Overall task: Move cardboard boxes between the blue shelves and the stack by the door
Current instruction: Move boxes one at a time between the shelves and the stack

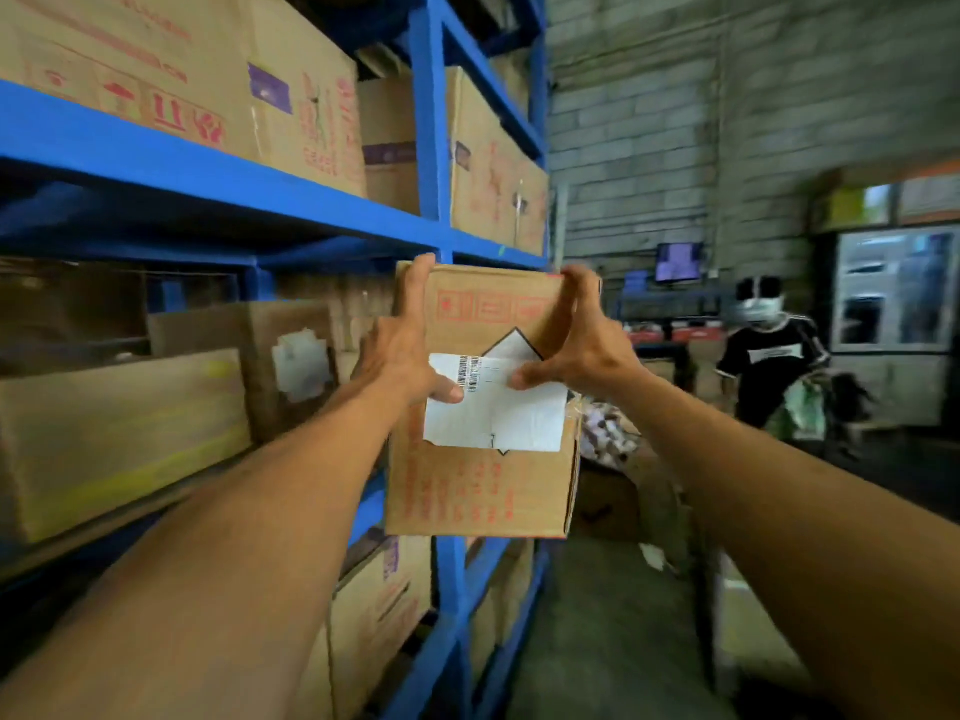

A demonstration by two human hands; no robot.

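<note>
Cardboard box (483,491): brown, red print, white label (519,423) with a barcode on the near face. Carried aloft in the aisle, just in front of an upright post of the blue shelves (431,148), about level with the middle tier, resting on nothing.

Left hand (400,356): clamped on the box's left edge, fingers reaching up to the top left corner, thumb pressed across the left end of the label.

Right hand (576,345): mirrored at the upper right corner, fingers hooked over the top edge, thumb tip on the label. Both grips high; lower half of the box unsupported.

Shelves: left of scene, several tiers, stocked with larger cartons (156,59).

Far right: glazed door (893,288) and another person (769,366) in a dark shirt just left of it. Stack by the door too blurred to single out.

Step in hand, as judged: transit of one box between shelves and door; direction not determinable.

Handling notes:
- Slide one palm under the base before walking; squeezing the sides alone risks a slip.
- Draw the box in toward the body and hold it level.
- Swing clear of the post before turning.
- Ease thumb pressure off the label to avoid tearing it.
- Watch the far person and the clutter on the floor (597,615) along the way.
</note>
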